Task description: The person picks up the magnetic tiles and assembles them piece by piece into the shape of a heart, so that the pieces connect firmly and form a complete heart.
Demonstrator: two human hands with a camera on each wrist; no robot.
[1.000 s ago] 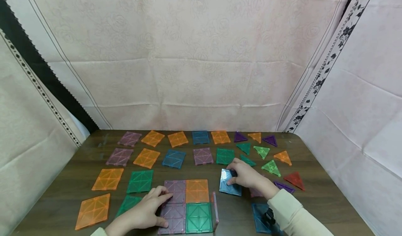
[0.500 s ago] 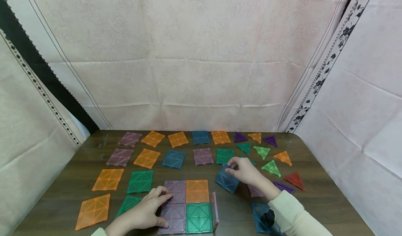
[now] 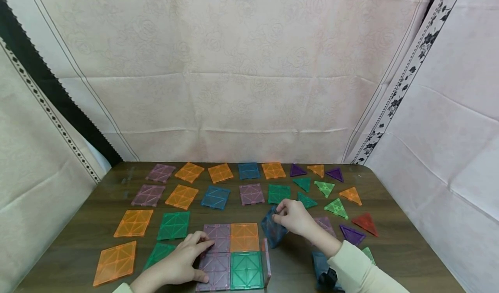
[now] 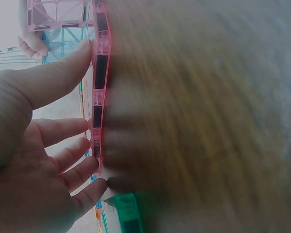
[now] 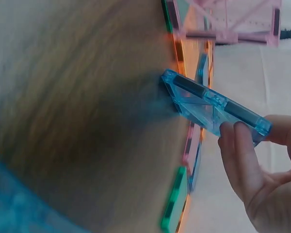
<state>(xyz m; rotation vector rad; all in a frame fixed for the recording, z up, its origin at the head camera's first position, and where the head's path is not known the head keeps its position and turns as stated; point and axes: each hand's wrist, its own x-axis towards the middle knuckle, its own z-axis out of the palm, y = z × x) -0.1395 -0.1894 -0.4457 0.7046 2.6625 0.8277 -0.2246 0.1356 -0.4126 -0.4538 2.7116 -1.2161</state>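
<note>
My right hand [image 3: 295, 220] pinches a blue square magnetic tile [image 3: 272, 230] by an upper corner, tilted just off the table. In the right wrist view this blue tile [image 5: 216, 102] slants between thumb and fingers. My left hand [image 3: 185, 259] rests on two purple square tiles [image 3: 221, 272] at the left of a flat block. An orange tile [image 3: 244, 237] and a green tile [image 3: 246, 270] form the block's right half. Along the green tile's right side stands a pinkish tile [image 3: 267, 262] on edge. The left wrist view has fingers and thumb touching the block's pink edge [image 4: 101, 73].
Square tiles in orange, green, blue and purple lie at the left and back, such as an orange tile [image 3: 115, 262]. Several small triangles, one of them red [image 3: 365, 224], lie at the right. Another blue tile [image 3: 320, 262] lies partly hidden beneath the right forearm.
The right hand has lifted the blue tile from the table, tilted it and carried it left toward the standing pinkish tile. The left hand has stayed on the block.
</note>
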